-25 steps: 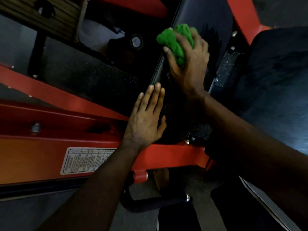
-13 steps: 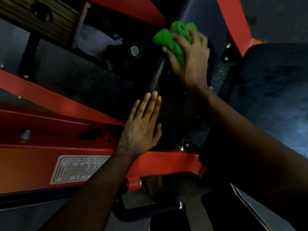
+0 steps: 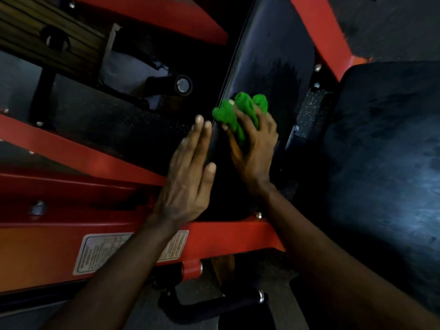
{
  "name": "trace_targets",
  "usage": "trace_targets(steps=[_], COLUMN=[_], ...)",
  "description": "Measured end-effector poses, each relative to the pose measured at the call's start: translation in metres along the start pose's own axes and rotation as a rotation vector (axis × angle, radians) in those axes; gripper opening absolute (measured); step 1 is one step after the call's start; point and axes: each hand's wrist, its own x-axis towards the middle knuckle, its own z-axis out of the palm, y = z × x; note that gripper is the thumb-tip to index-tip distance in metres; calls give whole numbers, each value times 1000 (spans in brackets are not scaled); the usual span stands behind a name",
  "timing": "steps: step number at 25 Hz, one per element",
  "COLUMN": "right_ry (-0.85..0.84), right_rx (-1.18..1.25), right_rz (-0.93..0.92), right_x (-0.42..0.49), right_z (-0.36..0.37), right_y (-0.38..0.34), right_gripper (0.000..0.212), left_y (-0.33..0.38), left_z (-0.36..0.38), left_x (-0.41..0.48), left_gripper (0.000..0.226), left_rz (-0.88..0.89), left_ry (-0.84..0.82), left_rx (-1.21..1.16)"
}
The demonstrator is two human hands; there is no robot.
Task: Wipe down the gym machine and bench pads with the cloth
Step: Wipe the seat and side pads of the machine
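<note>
Green cloth is bunched up in the right hand, fingers curled round it, pressed onto the narrow black pad at its left edge, about mid-length. Folds of the cloth stick out past the fingertips toward the top of the frame.

Head view, rest of it: the left hand is flat, with fingers straight and held together and the thumb out to the side. It lies along the left rim of the same pad, just beside the right hand, and grips nothing. Whether the palm bears on the pad or only on its rim, can't tell.

A wide black seat pad sits to the right, apart from both hands. A red frame beam runs under both wrists, with a warning label partly covered by the left forearm. A black handle with a chrome end sits below the beam. A chrome-capped peg is up left of the cloth. Lighting is dim and pad surface detail is poor.
</note>
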Motion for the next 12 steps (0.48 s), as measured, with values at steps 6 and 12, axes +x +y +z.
trace_targets(steps=[6, 12], right_ry=[-182, -266], right_rx=[45, 54], right_rz=[-103, -193], right_x=[-100, -120], right_z=[-8, -13], right_y=[8, -8], right_gripper=[53, 50], left_y=[-15, -34], left_z=[-11, 7], left_x=[89, 151], left_gripper=[49, 56], left_rz=[229, 415], left_ry=[-79, -303], left_rx=[197, 575])
